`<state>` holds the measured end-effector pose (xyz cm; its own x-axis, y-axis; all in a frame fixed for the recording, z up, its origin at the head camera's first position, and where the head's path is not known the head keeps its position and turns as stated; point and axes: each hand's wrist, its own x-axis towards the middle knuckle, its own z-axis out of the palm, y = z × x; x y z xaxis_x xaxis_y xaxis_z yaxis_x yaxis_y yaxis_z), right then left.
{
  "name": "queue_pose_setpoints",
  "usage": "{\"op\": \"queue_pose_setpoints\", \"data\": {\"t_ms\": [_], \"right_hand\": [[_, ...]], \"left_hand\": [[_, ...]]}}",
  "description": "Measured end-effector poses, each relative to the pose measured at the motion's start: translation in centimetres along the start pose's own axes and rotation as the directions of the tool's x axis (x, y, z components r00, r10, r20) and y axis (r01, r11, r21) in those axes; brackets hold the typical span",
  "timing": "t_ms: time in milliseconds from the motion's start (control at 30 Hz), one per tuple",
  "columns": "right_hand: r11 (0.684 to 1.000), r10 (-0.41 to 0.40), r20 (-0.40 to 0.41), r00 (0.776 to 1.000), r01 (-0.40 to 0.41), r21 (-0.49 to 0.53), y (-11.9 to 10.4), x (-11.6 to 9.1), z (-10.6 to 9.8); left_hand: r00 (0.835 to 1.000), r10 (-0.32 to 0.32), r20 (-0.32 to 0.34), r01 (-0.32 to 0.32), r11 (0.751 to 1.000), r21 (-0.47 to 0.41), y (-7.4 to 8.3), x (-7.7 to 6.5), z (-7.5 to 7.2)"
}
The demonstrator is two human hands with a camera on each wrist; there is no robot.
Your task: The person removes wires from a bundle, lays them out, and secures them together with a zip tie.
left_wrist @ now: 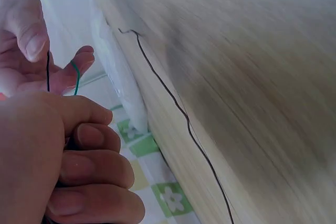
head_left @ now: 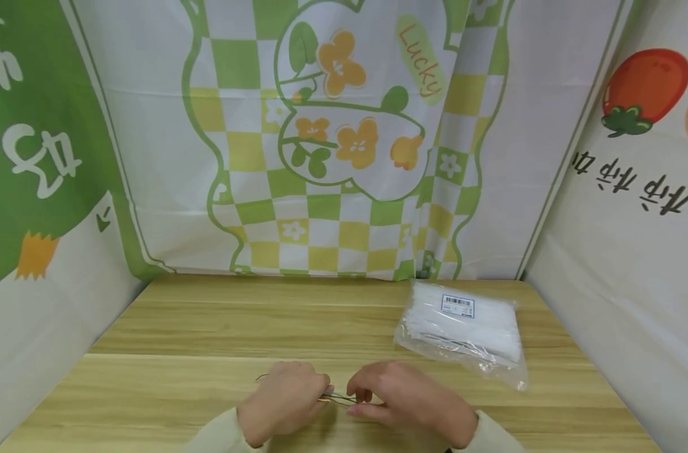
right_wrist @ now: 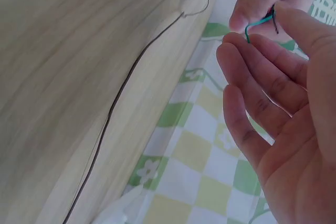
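My left hand (head_left: 289,393) grips a small bundle of thin wires (head_left: 339,397), its fingers curled tightly, as the left wrist view shows. Orange, green and dark strands come out toward the right. My right hand (head_left: 405,395) is at those strands, palm turned up with its fingers loosely extended. A green wire (right_wrist: 255,23) touches one of its fingertips, and a dark wire end (right_wrist: 276,26) shows by its thumb. Along the wood under both hands runs a long dark wire (left_wrist: 187,116) with a bent end. The gripped part of the bundle is hidden.
A clear plastic bag (head_left: 462,324) of white strips with a barcode label lies at the back right of the wooden table (head_left: 253,327). Printed curtains (head_left: 355,233) enclose the table at the back and on both sides.
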<state>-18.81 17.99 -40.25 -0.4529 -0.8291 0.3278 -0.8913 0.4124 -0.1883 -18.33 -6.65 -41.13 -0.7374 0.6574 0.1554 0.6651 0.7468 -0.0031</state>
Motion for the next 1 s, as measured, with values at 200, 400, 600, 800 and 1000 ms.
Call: {"op": "queue_pose_setpoints", "data": {"t_ms": [200,400,600,800,1000], "right_hand": [[0.999,-0.024,-0.017,1.0,0.023,-0.023,-0.6,0.8,0.4],[0.995,-0.059,-0.063,0.996,0.054,-0.078,-0.8,0.9,0.2],[0.997,-0.045,-0.091,0.995,0.04,-0.058,0.1,0.4,-0.7],[0.998,-0.008,-0.093,0.996,0.002,-0.067,0.5,-0.1,-0.3],[0.994,-0.062,-0.054,0.997,0.057,-0.088,0.2,0.1,0.6]], "left_hand": [[1.0,0.008,-0.02,-0.007,1.0,0.014,0.4,0.2,0.2],[1.0,0.011,-0.02,-0.01,1.0,0.023,0.5,0.1,0.5],[1.0,0.001,0.022,0.0,1.0,-0.022,0.1,-0.5,0.6],[1.0,-0.006,0.0,0.006,1.0,-0.03,-0.3,-1.1,0.5],[1.0,0.003,-0.016,-0.003,0.999,-0.045,-0.2,-1.3,0.6]]}}
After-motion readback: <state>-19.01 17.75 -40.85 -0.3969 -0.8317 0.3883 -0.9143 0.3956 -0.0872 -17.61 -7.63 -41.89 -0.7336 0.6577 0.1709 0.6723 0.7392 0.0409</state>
